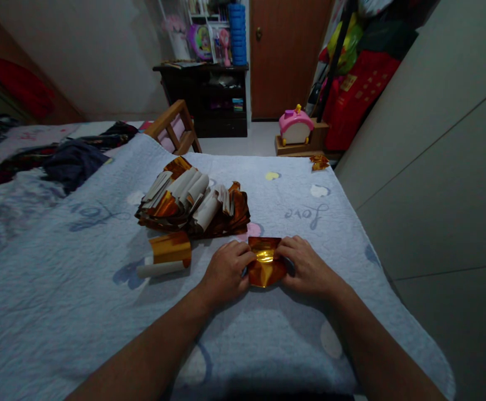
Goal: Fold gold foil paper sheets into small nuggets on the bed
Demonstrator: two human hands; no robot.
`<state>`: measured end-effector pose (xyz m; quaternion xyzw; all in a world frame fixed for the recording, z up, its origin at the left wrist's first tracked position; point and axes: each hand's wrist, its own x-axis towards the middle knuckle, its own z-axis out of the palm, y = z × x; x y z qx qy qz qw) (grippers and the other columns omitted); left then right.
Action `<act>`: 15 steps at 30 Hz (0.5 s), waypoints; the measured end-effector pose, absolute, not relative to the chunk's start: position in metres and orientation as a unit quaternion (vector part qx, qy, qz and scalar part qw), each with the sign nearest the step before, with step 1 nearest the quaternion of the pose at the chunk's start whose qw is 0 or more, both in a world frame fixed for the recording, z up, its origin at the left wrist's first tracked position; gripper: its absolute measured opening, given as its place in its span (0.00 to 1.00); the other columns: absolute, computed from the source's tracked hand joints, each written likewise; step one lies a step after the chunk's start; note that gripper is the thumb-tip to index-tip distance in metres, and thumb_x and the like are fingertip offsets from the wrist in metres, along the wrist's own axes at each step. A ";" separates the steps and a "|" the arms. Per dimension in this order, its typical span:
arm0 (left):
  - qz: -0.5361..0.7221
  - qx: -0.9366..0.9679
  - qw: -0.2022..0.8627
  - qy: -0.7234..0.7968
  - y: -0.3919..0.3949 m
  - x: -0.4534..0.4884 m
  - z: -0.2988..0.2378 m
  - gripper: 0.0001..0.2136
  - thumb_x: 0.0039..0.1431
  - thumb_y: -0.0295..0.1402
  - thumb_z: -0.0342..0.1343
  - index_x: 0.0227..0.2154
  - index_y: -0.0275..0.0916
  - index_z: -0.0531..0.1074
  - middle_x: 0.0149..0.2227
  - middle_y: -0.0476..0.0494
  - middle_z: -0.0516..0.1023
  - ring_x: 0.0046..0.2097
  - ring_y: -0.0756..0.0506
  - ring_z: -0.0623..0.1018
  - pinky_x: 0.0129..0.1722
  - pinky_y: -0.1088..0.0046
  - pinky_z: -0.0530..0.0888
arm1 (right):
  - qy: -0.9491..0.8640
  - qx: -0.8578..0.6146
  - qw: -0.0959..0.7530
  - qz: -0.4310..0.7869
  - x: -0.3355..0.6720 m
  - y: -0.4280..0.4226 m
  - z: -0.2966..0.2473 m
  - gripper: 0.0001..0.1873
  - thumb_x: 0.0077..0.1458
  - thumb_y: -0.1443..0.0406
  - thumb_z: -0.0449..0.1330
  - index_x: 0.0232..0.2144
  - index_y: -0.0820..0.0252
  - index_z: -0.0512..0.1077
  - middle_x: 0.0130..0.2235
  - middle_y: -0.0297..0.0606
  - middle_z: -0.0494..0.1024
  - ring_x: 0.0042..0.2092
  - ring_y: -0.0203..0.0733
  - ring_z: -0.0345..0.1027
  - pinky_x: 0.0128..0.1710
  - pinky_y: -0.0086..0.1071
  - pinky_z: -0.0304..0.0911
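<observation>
A shiny gold foil paper [263, 267] lies on the blue bedspread in front of me, its two sides curled up. My left hand [228, 270] grips its left edge, fingers bent over the top and thumb below. On the opposite edge, my right hand [303, 264] has the same kind of hold. The paper's underside is mostly hidden by my fingers. Left of my left hand rests a single curled gold sheet [171, 248] with a pale back. Behind it sits a thick, loose stack of gold and white papers [192, 197].
A small folded gold piece [319, 162] lies at the bedspread's [393, 334] far right corner. Dark clothes [75, 161] are heaped to the left. Beyond the far edge stand a wooden chair [180, 128], a dark cabinet [221, 120] and a pink toy [296, 127]. A pale panel borders the right side.
</observation>
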<state>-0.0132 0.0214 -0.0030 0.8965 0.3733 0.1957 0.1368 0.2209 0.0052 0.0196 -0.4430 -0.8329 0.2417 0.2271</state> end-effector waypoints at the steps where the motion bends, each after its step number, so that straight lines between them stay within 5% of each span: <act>1: 0.196 0.896 0.136 0.374 0.021 -0.013 -0.003 0.09 0.52 0.25 0.59 0.37 0.37 0.77 0.39 0.39 0.78 0.41 0.39 0.74 0.41 0.61 0.71 | -0.833 -0.445 0.224 0.243 0.221 0.005 0.020 0.16 0.45 0.75 0.61 0.38 0.57 0.73 0.41 0.40 0.74 0.43 0.47 0.63 0.46 0.42 0.60; 15: 0.247 0.886 0.114 0.375 0.029 -0.011 -0.016 0.11 0.55 0.20 0.57 0.39 0.36 0.78 0.36 0.40 0.77 0.39 0.41 0.75 0.40 0.64 0.75 | -0.818 -0.485 0.235 0.203 0.220 0.014 -0.009 0.14 0.51 0.78 0.56 0.36 0.60 0.74 0.40 0.43 0.75 0.44 0.47 0.65 0.46 0.40 0.63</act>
